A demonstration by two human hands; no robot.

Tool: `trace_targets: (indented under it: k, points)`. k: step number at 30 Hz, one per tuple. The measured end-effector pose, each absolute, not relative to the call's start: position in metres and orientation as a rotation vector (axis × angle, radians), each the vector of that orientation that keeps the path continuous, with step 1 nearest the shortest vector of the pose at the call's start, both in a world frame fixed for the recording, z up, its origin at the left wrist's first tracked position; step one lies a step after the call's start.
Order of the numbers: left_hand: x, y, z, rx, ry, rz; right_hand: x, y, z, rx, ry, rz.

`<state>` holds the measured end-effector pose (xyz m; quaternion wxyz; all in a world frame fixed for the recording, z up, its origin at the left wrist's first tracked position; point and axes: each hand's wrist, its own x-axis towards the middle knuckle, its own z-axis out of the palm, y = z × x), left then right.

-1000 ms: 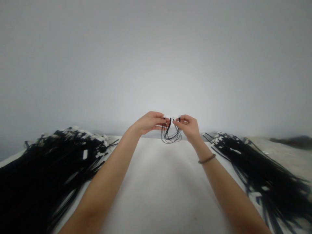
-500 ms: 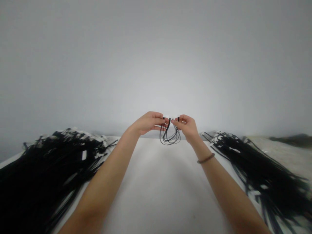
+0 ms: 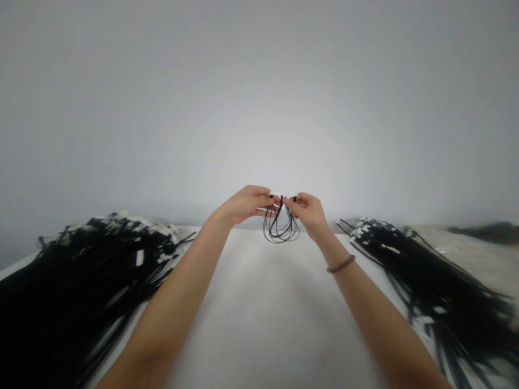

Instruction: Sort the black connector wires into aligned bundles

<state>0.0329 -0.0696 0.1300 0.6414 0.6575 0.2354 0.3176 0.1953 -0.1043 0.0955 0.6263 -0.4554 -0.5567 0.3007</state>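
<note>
Thin black cables (image 3: pixel 280 236) hang in loops between my two hands, above the far edge of the white table. White connectors show at their top ends. My left hand (image 3: pixel 252 204) pinches the cables from the left, its lower fingers behind the loops. From the right, my right hand (image 3: pixel 307 209) holds them between thumb and fingers, close to the left fingertips. A dark bracelet (image 3: pixel 341 264) is on my right wrist.
A large heap of black cables (image 3: pixel 81 281) with white connectors lies at left on the white table (image 3: pixel 259 308). Another bundle (image 3: pixel 438 286) lies at right, beside clear plastic (image 3: pixel 470 254). Behind stands a pale wall (image 3: pixel 259 97).
My right hand has shifted slightly left, towards my left hand. The cable loops have moved a little left and hang slightly lower. My left hand has barely moved.
</note>
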Motion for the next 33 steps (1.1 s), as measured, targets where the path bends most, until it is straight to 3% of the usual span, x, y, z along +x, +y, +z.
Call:
trace_targets:
  k: [33]
  points:
    - [0.0315, -0.0634, 0.1246, 1.496, 0.533, 0.694, 0.1943, -0.1035, 0.0895, -1.094, -1.324, 0.598]
